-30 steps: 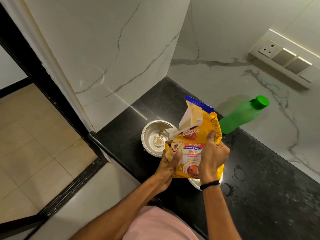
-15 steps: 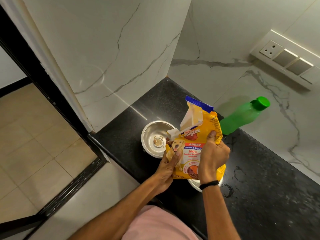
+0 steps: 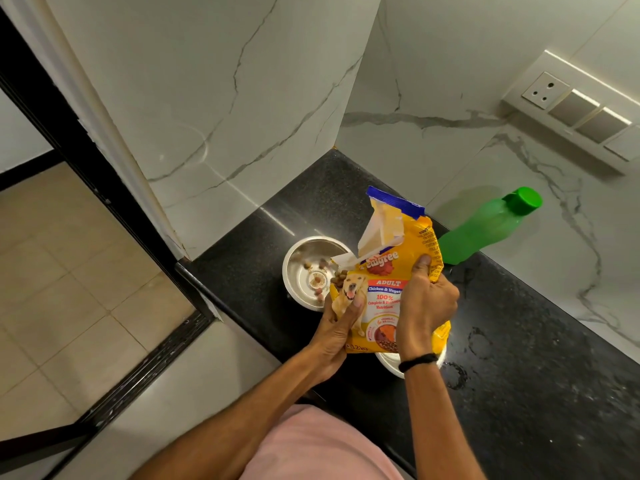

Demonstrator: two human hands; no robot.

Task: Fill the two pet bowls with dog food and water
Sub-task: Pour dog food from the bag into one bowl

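A yellow dog food bag with a torn top is tilted to the left over a steel bowl on the black counter. My left hand grips the bag's lower left side and my right hand grips its right edge. Brown kibble spills from the bag's opening, and a few pieces lie in the bowl. A second, white-rimmed bowl sits mostly hidden under the bag and my right wrist. A green water bottle with its cap on stands behind the bag by the wall.
The black counter fills a corner between marble walls, with wet ring marks to the right of the bowls. Its front edge drops to a tiled floor on the left. A socket and switch panel is mounted on the right wall.
The bag has tipped further to the left and kibble now falls into the steel bowl, which held almost nothing before. Both hands keep their grip.
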